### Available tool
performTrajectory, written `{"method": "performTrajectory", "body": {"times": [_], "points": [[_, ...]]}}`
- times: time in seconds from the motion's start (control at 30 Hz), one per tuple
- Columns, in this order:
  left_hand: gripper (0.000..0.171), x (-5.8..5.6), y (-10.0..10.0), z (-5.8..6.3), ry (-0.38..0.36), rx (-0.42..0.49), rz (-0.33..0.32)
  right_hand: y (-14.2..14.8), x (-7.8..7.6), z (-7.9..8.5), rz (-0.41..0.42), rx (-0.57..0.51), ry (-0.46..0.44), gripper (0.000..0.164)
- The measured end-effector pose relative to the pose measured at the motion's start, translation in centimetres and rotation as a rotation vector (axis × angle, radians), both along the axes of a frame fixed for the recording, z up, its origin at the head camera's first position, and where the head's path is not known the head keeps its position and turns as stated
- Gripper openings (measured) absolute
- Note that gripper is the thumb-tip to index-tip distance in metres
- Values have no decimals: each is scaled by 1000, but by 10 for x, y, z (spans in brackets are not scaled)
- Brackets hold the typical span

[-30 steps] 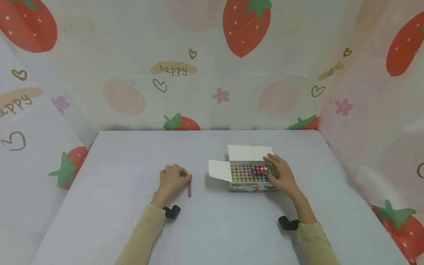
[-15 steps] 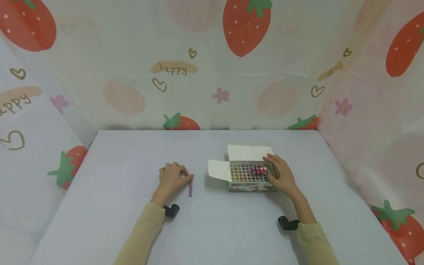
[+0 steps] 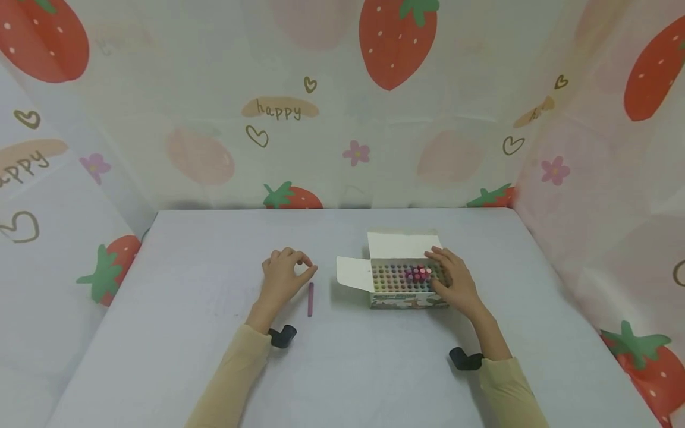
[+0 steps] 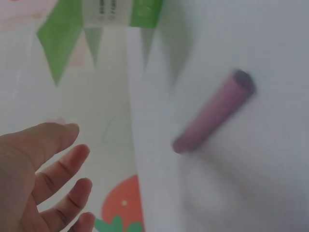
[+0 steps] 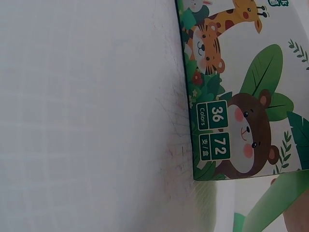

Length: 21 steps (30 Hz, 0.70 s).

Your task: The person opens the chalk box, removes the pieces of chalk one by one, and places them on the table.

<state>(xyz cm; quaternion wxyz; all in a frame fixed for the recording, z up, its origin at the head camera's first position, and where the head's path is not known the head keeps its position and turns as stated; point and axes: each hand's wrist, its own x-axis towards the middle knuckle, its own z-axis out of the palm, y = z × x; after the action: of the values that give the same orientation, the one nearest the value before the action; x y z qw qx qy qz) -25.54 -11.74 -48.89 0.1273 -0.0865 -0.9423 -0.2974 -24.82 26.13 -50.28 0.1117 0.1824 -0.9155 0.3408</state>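
Note:
A thin purple crayon-like stick [image 3: 310, 299] with a dark end [image 4: 245, 81] lies on the white table left of the box. My left hand [image 3: 282, 276] hovers just past its far end, thumb and forefinger near each other, holding nothing. In the left wrist view the fingers of this hand [image 4: 43, 179] are loosely bent, apart from the stick. An opened cardboard box [image 3: 409, 301] holds rows of colored sticks; several pink and red ones [image 3: 419, 273] stand higher than the others. My right hand [image 3: 455, 280] rests on its right end, fingers spread toward the lid, thumb over the near corner.
The box's lid [image 3: 404, 245] is folded back and its left flap [image 3: 354, 274] juts out over the table [image 3: 342, 368]. Animal pictures and the numbers 36 and 72 [image 5: 219, 146] mark its front. A strawberry-print cloth [image 3: 332, 119] hangs behind and on both sides.
My left hand has let go of the purple stick and lifted away, toward the back and slightly right. The stick stays on the table; the right hand and the box have kept their places.

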Motion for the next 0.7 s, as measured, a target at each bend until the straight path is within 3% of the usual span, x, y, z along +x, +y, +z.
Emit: {"method": "performTrajectory", "body": {"times": [0.23, 0.37, 0.53, 0.7], "points": [[8, 1, 24, 25, 167, 62, -54, 1, -1, -2, -3, 4, 9, 50], [5, 3, 46, 38, 241, 54, -134, 1, -1, -3, 0, -1, 16, 50], [6, 8, 78, 42, 264, 37, -241, 0, -3, -2, 4, 13, 42, 52], [6, 12, 108, 38, 243, -16, -324, -2, -3, 0, -3, 21, 45, 53]]}}
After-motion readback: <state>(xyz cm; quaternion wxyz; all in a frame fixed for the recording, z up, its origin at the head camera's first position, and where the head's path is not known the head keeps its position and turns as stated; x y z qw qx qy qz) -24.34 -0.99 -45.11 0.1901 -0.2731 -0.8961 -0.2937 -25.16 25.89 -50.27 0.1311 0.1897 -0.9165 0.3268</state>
